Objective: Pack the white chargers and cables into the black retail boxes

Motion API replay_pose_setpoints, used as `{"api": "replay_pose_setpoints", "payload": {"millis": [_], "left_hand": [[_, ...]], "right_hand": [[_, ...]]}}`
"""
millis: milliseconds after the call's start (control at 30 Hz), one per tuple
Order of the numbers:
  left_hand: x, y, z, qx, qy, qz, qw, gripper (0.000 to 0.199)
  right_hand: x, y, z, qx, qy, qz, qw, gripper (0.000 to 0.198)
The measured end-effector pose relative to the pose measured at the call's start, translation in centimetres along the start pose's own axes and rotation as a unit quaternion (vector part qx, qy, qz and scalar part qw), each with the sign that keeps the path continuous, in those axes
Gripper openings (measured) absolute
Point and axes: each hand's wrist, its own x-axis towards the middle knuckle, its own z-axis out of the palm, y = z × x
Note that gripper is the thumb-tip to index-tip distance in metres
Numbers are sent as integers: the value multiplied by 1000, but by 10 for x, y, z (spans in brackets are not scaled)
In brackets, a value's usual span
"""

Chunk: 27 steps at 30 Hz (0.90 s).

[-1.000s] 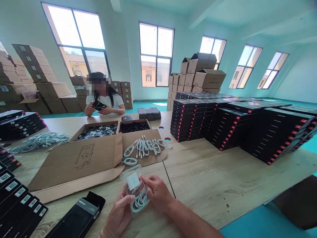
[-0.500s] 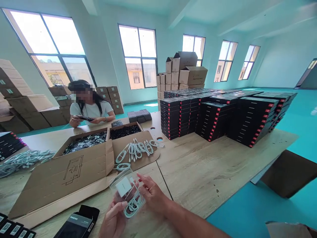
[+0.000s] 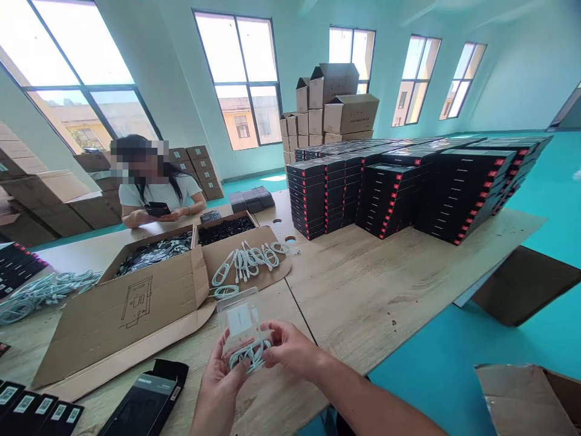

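Note:
Between my hands is a clear plastic tray with a white charger block in its upper part and a coiled white cable in its lower part. My left hand grips the tray from the left, its thumb over the coil. From the right, my right hand closes on the tray's edge and the coil. An open black box lies on the table left of my hands. More white cables rest on a cardboard flap just beyond the tray.
Stacks of black boxes stand at the back right of the wooden table. Open cartons hold small packets and dark parts. Across the table sits a person holding a dark object. A cable pile lies at left.
My right fingers have moved down onto the coil, and my left thumb now presses on it. The tray is more upright. My view has tilted down, and the person opposite has turned their dark object.

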Motion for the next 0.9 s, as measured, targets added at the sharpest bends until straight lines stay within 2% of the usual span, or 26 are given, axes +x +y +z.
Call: {"api": "replay_pose_setpoints", "payload": {"millis": [233,300,433,500,600,700,800,867,900], "left_hand": [[5,-13,-5,-30,14,6,999,109],[5,-17,-9,-26,19,3,999,108],[-3,-20,-17,-26,31,-17,999,116],[-11,-20,-19,-28,34,-27,999,121],[-27,-23,-19,-19,1,-56,998,120],[-39,-31,-17,3,-32,-78,996,116],[-43,-33,-21,50,-12,-27,998,105],[-38,-21,-33,134,38,44,989,97],[-33,-11,-42,199,76,88,973,94]], "right_hand": [[8,9,6,-32,42,27,998,53],[6,8,3,-38,24,35,998,57],[-6,-6,-9,-31,-58,67,996,63],[-12,-15,-13,-5,-45,55,997,66],[-14,-22,-13,71,-4,21,997,77],[-11,-21,-10,103,-10,8,995,79],[-6,-16,-9,101,1,8,995,70],[-5,-13,-10,118,24,15,993,67],[-5,-12,-11,127,37,17,991,65]]}}
